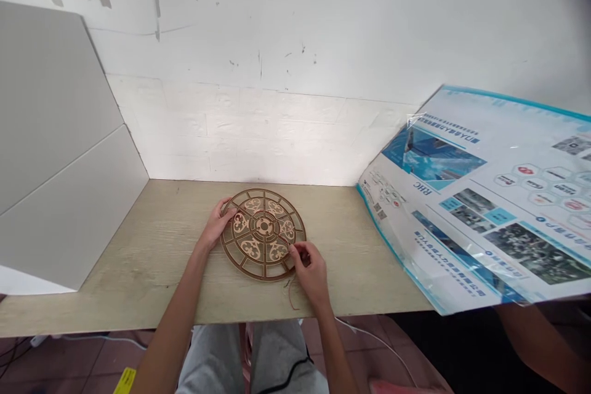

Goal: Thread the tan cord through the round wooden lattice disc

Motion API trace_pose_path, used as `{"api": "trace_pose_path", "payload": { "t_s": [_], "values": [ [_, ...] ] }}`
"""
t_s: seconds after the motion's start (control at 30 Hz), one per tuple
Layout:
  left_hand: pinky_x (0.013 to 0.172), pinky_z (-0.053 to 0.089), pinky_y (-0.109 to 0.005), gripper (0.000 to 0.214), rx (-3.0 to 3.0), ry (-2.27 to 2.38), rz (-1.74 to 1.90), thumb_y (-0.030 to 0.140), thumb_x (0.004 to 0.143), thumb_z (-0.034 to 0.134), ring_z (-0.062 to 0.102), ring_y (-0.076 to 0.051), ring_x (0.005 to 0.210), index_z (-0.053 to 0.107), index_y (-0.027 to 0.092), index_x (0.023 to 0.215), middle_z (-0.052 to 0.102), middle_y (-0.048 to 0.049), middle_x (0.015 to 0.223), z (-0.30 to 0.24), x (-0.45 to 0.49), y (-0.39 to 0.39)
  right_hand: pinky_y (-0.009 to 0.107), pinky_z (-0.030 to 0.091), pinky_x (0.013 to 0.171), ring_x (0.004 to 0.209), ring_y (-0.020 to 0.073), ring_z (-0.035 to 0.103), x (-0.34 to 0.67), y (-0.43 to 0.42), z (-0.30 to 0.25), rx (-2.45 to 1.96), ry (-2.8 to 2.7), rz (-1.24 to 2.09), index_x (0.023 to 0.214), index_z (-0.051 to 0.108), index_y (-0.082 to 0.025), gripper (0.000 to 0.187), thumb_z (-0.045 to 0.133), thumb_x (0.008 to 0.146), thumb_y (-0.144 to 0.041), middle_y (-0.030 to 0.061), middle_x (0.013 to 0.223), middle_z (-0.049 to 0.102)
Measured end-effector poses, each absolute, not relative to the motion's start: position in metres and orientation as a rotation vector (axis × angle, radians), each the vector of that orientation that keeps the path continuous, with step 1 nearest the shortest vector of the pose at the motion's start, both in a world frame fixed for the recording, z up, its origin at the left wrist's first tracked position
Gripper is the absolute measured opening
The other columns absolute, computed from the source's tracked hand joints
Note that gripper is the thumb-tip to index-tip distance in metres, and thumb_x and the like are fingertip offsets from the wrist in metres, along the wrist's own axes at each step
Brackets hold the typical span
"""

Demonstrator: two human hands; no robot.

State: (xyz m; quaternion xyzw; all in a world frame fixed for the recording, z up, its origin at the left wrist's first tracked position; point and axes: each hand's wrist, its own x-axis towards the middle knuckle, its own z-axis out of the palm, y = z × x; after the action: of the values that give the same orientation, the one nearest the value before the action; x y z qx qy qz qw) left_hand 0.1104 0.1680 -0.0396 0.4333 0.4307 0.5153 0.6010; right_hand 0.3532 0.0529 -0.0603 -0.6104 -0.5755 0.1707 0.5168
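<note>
Stretching along a pale wood-grain bench (152, 246), with a glossy printed poster (480, 197) resting on its right end and a white board (60, 135) leaning at its left, a round laser-cut wooden lattice disc (263, 228) is lying flat near the bench's front edge. The left hand (215, 225) is pressing open fingers on the disc's left side, while the right hand (311, 271) is drawing its fingertips together at the lower rim beside a thin red thread (290, 298), though the fingers hide whether they are clamping it. A hard tug could be snapping the slender ribs, and easing the left hand's pressure could be letting the disc skid.
</note>
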Motion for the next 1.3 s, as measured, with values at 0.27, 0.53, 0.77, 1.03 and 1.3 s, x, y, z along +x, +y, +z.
{"api": "trace_pose_path", "payload": {
  "t_s": [0.27,0.53,0.77,1.03,1.3],
  "values": [
    [0.074,0.053,-0.031,0.061,1.093,1.02,1.191,0.044,0.073,0.072,0.067,-0.019,0.084,0.05,0.021,0.124,0.07,-0.0048,0.093,-0.046,0.11,0.171,0.032,0.042,0.068,0.075,0.0202,0.053,0.349,0.056,-0.059,-1.462,-1.527,0.304,0.076,0.06,-0.019,0.03,0.049,0.091,-0.043,0.0048,0.076,0.059],
    [0.079,0.052,-0.033,0.059,1.155,1.008,1.205,0.045,0.074,0.07,0.066,-0.02,0.088,0.05,0.019,0.123,0.068,-0.007,0.099,-0.05,0.111,0.17,0.033,0.042,0.07,0.076,0.0214,0.055,0.315,0.075,-0.052,-1.408,-1.605,0.295,0.079,0.059,-0.02,0.027,0.047,0.091,-0.041,0.0059,0.078,0.064],
    [0.079,0.051,-0.033,0.056,1.186,1.033,1.184,0.044,0.076,0.069,0.065,-0.02,0.088,0.051,0.019,0.122,0.068,-0.0067,0.098,-0.047,0.11,0.167,0.033,0.039,0.072,0.074,0.0209,0.055,0.303,0.075,-0.061,-1.469,-1.599,0.233,0.075,0.058,-0.02,0.032,0.046,0.092,-0.044,0.0048,0.076,0.064],
    [0.08,0.052,-0.035,0.056,1.16,1.043,1.186,0.042,0.075,0.07,0.065,-0.021,0.088,0.051,0.019,0.123,0.069,-0.0062,0.094,-0.045,0.111,0.166,0.034,0.039,0.07,0.071,0.0207,0.054,0.304,0.074,-0.063,-1.453,-1.603,0.175,0.077,0.056,-0.02,0.028,0.046,0.092,-0.042,0.0048,0.073,0.061],
    [0.085,0.05,-0.036,0.057,1.143,1.035,1.195,0.038,0.073,0.071,0.065,-0.022,0.091,0.05,0.019,0.123,0.069,-0.006,0.095,-0.044,0.112,0.165,0.033,0.039,0.071,0.072,0.0205,0.053,0.302,0.073,-0.063,-1.463,-1.651,0.123,0.077,0.054,-0.02,0.024,0.046,0.092,-0.036,0.005,0.075,0.061]
  ]
}}
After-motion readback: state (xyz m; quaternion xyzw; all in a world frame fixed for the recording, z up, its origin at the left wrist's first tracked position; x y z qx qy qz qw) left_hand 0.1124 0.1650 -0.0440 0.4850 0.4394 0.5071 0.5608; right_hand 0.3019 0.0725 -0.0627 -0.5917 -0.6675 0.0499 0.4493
